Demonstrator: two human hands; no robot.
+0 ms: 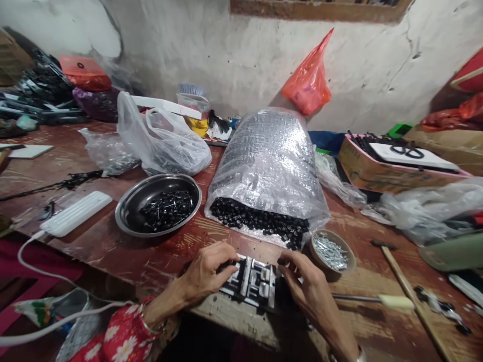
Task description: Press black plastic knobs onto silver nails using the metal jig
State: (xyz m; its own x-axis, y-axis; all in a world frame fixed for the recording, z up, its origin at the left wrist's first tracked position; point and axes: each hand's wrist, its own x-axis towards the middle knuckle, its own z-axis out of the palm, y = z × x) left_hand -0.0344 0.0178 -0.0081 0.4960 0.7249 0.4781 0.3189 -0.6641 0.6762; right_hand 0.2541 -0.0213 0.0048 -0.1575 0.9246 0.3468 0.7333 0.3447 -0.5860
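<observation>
A small metal jig (249, 282) with slots and silvery blocks lies at the table's front edge, between my two hands. My left hand (209, 267) rests at its left side, thumb and forefinger bent together at the edge. Whatever those fingertips hold, if anything, is hidden. To the right of the jig, my right hand (307, 276) pinches a small black plastic piece (281, 261) between thumb and forefinger. Just beyond the jig, many similar black pieces (260, 221) spill from the mouth of a large clear plastic sack (267, 156).
A steel bowl (124, 217) of black parts with metal pins stands left; a small bowl (352, 261) of silvery nails is right. A hammer (405, 286) and a white-handled rod (394, 301) lie further right. A white power strip (77, 213) and plastic bags (169, 146) sit left.
</observation>
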